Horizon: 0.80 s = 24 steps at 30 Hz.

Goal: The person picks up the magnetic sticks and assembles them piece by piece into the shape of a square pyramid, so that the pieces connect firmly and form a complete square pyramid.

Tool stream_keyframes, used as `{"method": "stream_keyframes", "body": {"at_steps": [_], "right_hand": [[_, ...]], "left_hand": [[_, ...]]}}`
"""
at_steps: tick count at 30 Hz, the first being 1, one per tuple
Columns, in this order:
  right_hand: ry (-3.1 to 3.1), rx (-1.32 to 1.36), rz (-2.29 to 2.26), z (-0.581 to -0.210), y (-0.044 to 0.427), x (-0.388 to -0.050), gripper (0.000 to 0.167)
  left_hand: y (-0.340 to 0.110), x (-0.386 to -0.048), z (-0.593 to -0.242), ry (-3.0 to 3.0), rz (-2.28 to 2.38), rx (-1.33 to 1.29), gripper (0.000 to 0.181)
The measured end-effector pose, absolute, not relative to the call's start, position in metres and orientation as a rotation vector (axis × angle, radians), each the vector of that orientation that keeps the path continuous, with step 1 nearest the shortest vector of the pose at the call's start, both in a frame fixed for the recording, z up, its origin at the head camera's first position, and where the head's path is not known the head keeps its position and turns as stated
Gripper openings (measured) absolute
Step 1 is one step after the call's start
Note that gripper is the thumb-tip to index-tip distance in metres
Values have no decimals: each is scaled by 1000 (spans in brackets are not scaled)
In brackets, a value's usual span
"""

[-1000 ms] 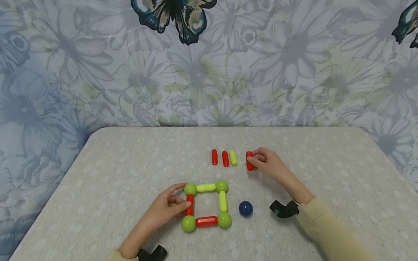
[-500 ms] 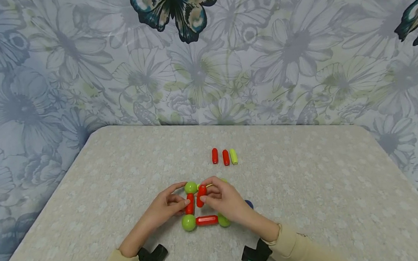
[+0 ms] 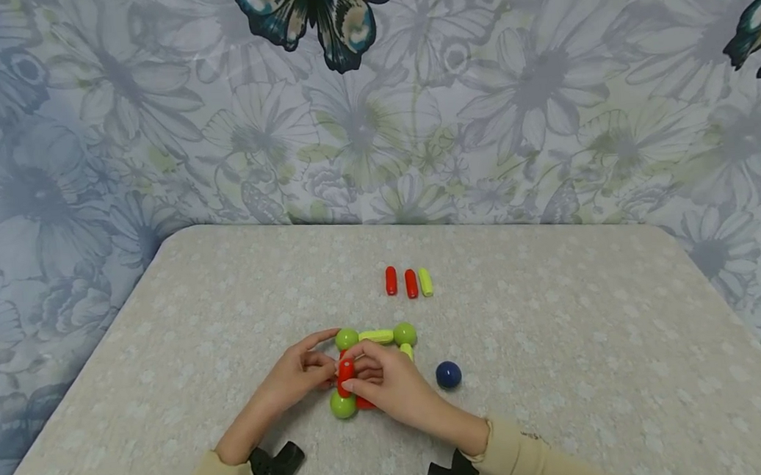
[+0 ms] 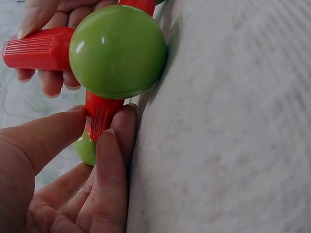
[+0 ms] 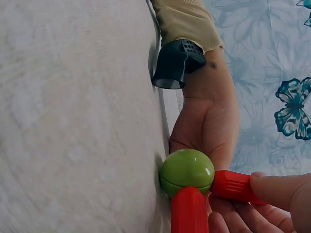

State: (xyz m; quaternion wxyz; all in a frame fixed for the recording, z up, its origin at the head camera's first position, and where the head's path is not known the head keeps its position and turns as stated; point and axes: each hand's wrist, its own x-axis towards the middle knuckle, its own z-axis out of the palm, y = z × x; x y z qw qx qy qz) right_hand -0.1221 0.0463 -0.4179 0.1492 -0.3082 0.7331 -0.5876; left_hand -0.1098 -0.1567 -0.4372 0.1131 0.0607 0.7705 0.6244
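Note:
My left hand [image 3: 297, 376] pinches the red rod [image 4: 101, 116] on the left side of a square of green balls and rods. In my right hand [image 3: 397, 385] is another red rod [image 3: 345, 377], standing up from the near-left green ball [image 3: 343, 405]. Its lower end meets that ball [image 4: 118, 51] in the left wrist view, where the held rod [image 4: 39, 48] rises from it; the right wrist view also shows the held rod [image 5: 235, 185] against the ball [image 5: 187, 170]. The right hand hides the square's near-right corner.
A dark blue ball [image 3: 448, 375] lies to the right of the square. Two red rods, one on the left [image 3: 392, 281] and one beside it [image 3: 412, 283], and a yellow-green rod [image 3: 426, 282] lie farther back on the table [image 3: 556, 291]. Behind stands a floral backdrop [image 3: 360, 136].
My right hand has brought the red rod from the back right of the table to the square's near-left ball. My left hand has stayed at the square's left side.

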Motion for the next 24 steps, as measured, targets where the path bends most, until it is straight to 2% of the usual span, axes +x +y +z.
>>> {"method": "stream_keyframes", "body": {"at_steps": [6, 16, 24], "right_hand": [[2111, -927, -1665, -404, 58, -135, 27], [2393, -799, -1723, -387, 105, -195, 26], [2219, -914, -1530, -402, 116, -168, 24]], "left_hand": [[-156, -110, -436, 2262, 1825, 155, 55], [-155, -110, -437, 2270, 1812, 122, 56], [-160, -121, -431, 2250, 1685, 242, 60]]}}
